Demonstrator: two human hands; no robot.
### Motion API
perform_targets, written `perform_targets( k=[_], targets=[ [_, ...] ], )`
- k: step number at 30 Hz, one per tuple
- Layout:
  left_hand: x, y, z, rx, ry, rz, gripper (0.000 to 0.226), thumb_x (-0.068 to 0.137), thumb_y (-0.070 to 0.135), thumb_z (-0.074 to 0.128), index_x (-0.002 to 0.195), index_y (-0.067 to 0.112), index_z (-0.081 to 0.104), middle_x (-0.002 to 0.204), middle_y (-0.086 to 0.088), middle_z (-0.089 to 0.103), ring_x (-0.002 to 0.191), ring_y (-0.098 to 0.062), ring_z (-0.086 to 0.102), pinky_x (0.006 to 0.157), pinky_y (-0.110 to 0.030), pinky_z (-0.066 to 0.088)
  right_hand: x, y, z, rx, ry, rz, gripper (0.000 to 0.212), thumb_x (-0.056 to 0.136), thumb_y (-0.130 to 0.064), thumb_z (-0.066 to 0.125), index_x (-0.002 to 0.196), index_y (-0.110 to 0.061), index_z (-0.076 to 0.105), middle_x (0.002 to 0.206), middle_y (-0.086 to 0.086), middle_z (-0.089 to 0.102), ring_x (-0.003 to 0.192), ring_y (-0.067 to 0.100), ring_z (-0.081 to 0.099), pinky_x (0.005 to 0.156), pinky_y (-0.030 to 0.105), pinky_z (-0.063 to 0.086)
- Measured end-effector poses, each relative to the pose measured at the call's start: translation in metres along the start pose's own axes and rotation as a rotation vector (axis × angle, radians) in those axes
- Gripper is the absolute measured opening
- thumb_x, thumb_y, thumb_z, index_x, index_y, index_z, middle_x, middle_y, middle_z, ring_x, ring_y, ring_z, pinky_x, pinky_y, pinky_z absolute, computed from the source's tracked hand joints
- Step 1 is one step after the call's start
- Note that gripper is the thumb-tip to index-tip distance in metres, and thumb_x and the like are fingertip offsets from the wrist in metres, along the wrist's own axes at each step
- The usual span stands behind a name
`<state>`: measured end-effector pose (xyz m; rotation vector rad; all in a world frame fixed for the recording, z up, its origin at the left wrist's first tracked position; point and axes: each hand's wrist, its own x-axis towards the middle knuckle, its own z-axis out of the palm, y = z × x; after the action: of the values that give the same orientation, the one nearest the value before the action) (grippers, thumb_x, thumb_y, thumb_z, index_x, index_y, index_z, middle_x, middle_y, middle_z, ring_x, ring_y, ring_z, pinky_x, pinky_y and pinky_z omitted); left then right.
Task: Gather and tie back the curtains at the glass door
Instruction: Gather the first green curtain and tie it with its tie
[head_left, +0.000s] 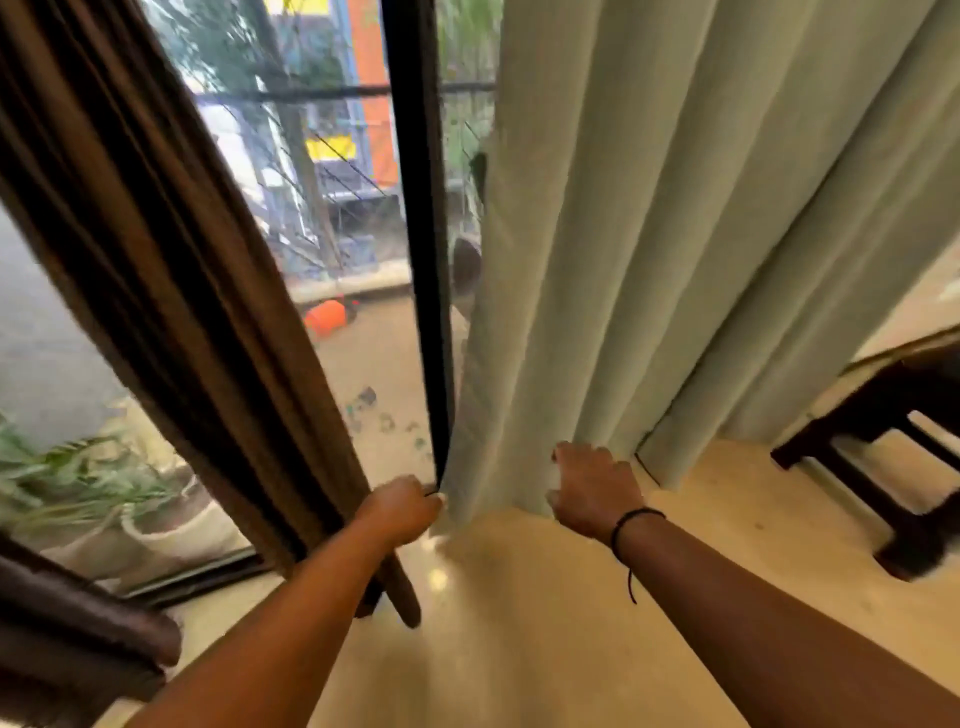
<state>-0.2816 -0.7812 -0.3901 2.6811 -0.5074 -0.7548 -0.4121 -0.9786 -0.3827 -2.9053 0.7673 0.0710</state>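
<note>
We stood at the glass door (332, 218), whose dark frame post (423, 260) ran down the middle of the view. The pale green curtain (675, 234) hung in broad folds on the right, still spread wide; the brown curtain (156, 249) hung on the left, bunched narrower. Our left hand (402, 506) had its fingers curled round the green curtain's leading edge near the hem, beside the post. Our right hand (595, 488) was curled into the folds further along, though we could not tell how much cloth it held.

We judged the main risk was losing folds: the green curtain was wide, and a low grip could let the upper cloth slide loose. Pulling hard might also strain the hanging above, out of view.

To the right, a dark wooden table (883, 431) stood near the curtain's far end and could crowd the gathered bundle. Potted plants (88, 483) sat outside the glass. We saw no tieback.
</note>
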Motion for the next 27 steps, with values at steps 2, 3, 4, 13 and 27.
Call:
perform_targets(
  k=[2, 3, 4, 13, 27],
  targets=[
    [-0.010, 0.037, 0.023, 0.028, -0.018, 0.064, 0.044, 0.092, 0.046, 0.048, 0.117, 0.011, 0.059, 0.115, -0.009, 0.063, 0.103, -0.026, 0.060, 0.086, -0.034, 0.050, -0.017, 0.043, 0.005, -0.017, -0.041, 0.049, 0.044, 0.088, -0.039, 0.048, 0.127, -0.021, 0.040, 0.123, 0.007, 0.052, 0.114, 0.031, 0.048, 0.090, 0.044, 0.042],
    [-0.013, 0.052, 0.031, 0.046, -0.016, 0.090, 0.047, 0.092, 0.047, 0.047, 0.122, 0.012, 0.056, 0.120, -0.009, 0.061, 0.106, -0.026, 0.058, 0.089, -0.036, 0.049, -0.022, 0.061, 0.006, -0.014, -0.062, 0.072, 0.045, 0.088, -0.039, 0.048, 0.129, -0.021, 0.039, 0.124, 0.007, 0.052, 0.115, 0.031, 0.047, 0.091, 0.044, 0.042],
    [-0.015, 0.065, 0.038, 0.060, -0.007, 0.109, 0.049, 0.092, 0.047, 0.047, 0.127, 0.013, 0.053, 0.127, -0.009, 0.057, 0.111, -0.026, 0.056, 0.093, -0.037, 0.048, -0.026, 0.076, 0.006, -0.007, -0.074, 0.090, 0.046, 0.088, -0.039, 0.049, 0.129, -0.022, 0.038, 0.124, 0.007, 0.051, 0.116, 0.031, 0.047, 0.092, 0.044, 0.041],
    [0.027, 0.144, 0.038, 0.019, 0.141, 0.166, 0.062, 0.089, 0.043, 0.052, 0.142, 0.016, 0.035, 0.145, -0.011, 0.040, 0.127, -0.033, 0.044, 0.102, -0.046, 0.042, 0.004, 0.144, -0.009, 0.005, -0.068, 0.137, 0.048, 0.087, -0.038, 0.054, 0.130, -0.020, 0.039, 0.124, 0.009, 0.054, 0.116, 0.031, 0.048, 0.092, 0.043, 0.041],
    [0.151, 0.250, -0.069, -0.261, 0.539, 0.299, 0.085, 0.086, 0.037, 0.059, 0.150, 0.011, 0.008, 0.152, -0.014, 0.021, 0.134, -0.036, 0.034, 0.107, -0.046, 0.035, 0.189, 0.150, -0.104, 0.070, 0.060, 0.040, 0.051, 0.088, -0.041, 0.053, 0.133, -0.019, 0.039, 0.125, 0.010, 0.053, 0.116, 0.031, 0.049, 0.094, 0.044, 0.041]
  ],
)
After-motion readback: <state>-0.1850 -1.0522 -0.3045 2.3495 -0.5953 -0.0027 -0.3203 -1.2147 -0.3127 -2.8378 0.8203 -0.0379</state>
